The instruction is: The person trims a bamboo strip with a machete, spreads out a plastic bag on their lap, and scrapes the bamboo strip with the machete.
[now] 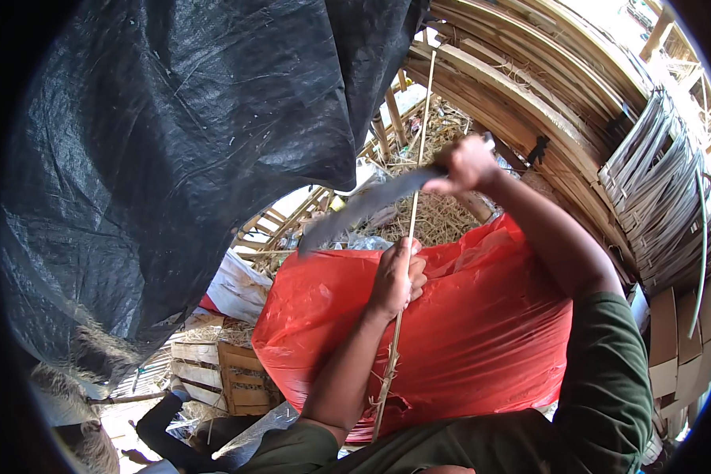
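My left hand is closed around a long, thin bamboo strip, which runs from near my body up past my right hand. Frayed fibres stick out along the strip's lower part. In my right hand is the handle of a machete. Its broad blade, blurred by motion, points left and lies across the strip above my left hand; whether it touches the strip I cannot tell. A red plastic sheet spreads over my lap beneath both forearms.
A black tarpaulin hangs at the upper left. Long wooden slats are stacked at the upper right, beside a bundle of pale strips. Shavings litter the ground ahead. A wooden crate stands lower left, folded cardboard at right.
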### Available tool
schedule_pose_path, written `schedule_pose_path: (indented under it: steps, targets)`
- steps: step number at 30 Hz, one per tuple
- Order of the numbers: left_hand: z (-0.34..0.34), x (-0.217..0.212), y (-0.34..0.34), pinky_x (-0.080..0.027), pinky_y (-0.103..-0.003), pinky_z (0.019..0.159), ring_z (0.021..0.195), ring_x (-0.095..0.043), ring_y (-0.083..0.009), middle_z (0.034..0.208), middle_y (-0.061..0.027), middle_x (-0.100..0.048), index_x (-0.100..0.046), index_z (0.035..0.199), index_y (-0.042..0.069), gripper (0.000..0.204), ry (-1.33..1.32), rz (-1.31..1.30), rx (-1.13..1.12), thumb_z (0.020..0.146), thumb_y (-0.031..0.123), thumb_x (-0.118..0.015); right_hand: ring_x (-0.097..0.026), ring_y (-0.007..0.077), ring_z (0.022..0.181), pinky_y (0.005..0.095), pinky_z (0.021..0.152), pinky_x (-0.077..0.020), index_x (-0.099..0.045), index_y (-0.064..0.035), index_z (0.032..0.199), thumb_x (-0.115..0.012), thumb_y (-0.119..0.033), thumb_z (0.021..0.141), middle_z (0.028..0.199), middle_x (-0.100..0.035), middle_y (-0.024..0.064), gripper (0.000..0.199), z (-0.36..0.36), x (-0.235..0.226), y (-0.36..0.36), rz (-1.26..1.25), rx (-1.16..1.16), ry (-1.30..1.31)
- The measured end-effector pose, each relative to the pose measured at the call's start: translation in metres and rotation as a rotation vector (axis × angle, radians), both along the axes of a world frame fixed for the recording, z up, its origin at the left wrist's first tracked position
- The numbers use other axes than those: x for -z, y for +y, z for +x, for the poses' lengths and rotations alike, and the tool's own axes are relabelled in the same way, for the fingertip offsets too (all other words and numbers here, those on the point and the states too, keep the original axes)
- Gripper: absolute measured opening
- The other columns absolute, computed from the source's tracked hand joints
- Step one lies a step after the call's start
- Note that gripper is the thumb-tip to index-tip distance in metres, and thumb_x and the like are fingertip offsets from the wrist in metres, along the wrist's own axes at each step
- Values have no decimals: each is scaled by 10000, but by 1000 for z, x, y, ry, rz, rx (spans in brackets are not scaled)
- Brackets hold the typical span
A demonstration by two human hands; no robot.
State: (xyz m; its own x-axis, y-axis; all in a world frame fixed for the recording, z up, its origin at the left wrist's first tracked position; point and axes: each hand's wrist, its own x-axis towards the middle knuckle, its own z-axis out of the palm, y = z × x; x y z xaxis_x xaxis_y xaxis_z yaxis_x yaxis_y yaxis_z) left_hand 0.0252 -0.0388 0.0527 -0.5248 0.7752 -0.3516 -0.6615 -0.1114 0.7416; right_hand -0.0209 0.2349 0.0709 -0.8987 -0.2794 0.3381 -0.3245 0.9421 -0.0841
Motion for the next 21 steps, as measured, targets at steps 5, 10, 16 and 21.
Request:
schedule_pose_path:
  steps: [5,10,16,21]
  targets:
    - [3,-8,10,-199,-210,297,332,-236,-49,496,57,-287,-414,895,173,325,-26,3,18,1061,442,-339,-627,281,513,413,539,-525,-749,-121,793,-479,-742,869,536,-604,88,681,11,-3,44,-59,384,-139]
    - [-3,2,2,-180,-205,299,328,-219,-50,493,58,-287,-424,904,183,320,-124,23,-21,1056,454,-345,-579,269,442,408,473,-495,-726,-127,713,-522,-758,834,513,-582,55,675,20,19,-4,-6,-141,125]
    - [-15,5,-5,-182,-202,296,342,-220,-35,513,71,-274,-417,889,184,350,-134,89,-38,1042,496,-374,-586,297,449,412,492,-500,-739,-136,756,-489,-753,857,495,-562,107,673,8,14,4,-10,156,-98]
    - [-12,8,1,-171,-207,281,311,-211,-54,488,56,-274,-418,896,180,340,-133,67,-32,1054,473,-349,-570,289,429,422,481,-496,-721,-105,722,-452,-775,859,474,-538,94,735,15,17,-14,27,-85,39]
